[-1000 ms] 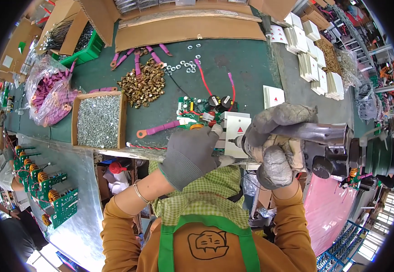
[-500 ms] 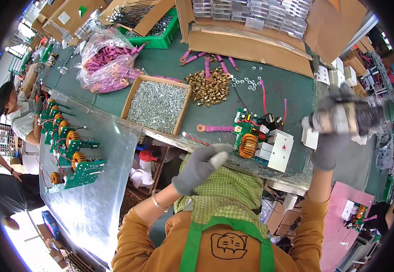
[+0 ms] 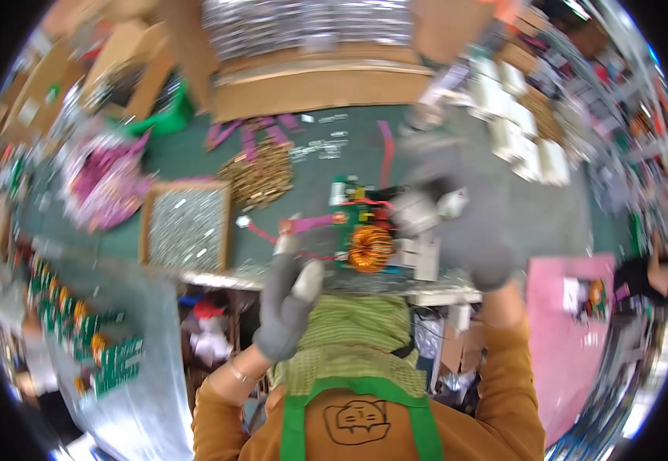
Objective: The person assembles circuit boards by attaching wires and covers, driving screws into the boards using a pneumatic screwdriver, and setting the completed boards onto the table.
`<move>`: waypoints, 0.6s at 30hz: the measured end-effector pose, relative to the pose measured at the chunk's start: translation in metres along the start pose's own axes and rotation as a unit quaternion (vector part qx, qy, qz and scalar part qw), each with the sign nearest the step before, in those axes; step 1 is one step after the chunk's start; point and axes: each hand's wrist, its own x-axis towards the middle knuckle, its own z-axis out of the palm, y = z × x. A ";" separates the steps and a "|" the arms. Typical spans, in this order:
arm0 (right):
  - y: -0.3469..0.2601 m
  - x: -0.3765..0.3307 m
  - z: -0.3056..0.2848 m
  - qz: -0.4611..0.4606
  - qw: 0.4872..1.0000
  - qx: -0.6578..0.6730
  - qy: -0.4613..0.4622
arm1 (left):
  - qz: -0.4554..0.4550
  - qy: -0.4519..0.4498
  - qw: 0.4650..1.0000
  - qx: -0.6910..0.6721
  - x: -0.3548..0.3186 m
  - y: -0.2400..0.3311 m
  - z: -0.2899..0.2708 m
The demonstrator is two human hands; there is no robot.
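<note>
My left hand (image 3: 284, 307), in a grey glove with pale fingertips, is at the table's near edge. Its thumb stands apart from the fingers, and the fingertips reach the ring end of a purple cable lug (image 3: 311, 223). That lug joins a green circuit board (image 3: 342, 238) carrying a copper-wound coil (image 3: 370, 249) and white plates (image 3: 427, 260). My gloved right hand (image 3: 476, 230), smeared by motion, is closed round a power driver (image 3: 415, 212). The driver's pale front end is beside the board's right side; whether they touch is unclear.
A carton of small silver screws (image 3: 188, 227) and a pile of brass-coloured fasteners (image 3: 257, 175) lie left of the board. Farther left sits a clear bag of purple lugs (image 3: 104, 180). White blocks (image 3: 514, 123) stand at right. More boards (image 3: 115, 361) line the left side table.
My right hand has brought the driver leftward from the table's right side to the board. My left hand has moved to the lug's ring end. The whole view has shifted.
</note>
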 end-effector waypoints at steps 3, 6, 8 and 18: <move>-0.024 0.010 0.029 0.050 0.957 -0.203 -0.201 | 0.084 -0.094 0.991 0.037 0.011 0.022 0.025; -0.007 -0.007 0.008 0.051 0.935 -0.309 -0.166 | 0.077 -0.082 0.990 0.081 0.010 0.034 0.044; 0.004 -0.035 -0.015 -0.025 0.961 -0.276 0.015 | 0.125 -0.069 0.987 0.080 0.008 0.031 0.047; -0.039 -0.207 -0.158 0.246 0.729 -0.529 0.358 | -0.007 -0.221 0.972 0.080 0.020 0.018 0.054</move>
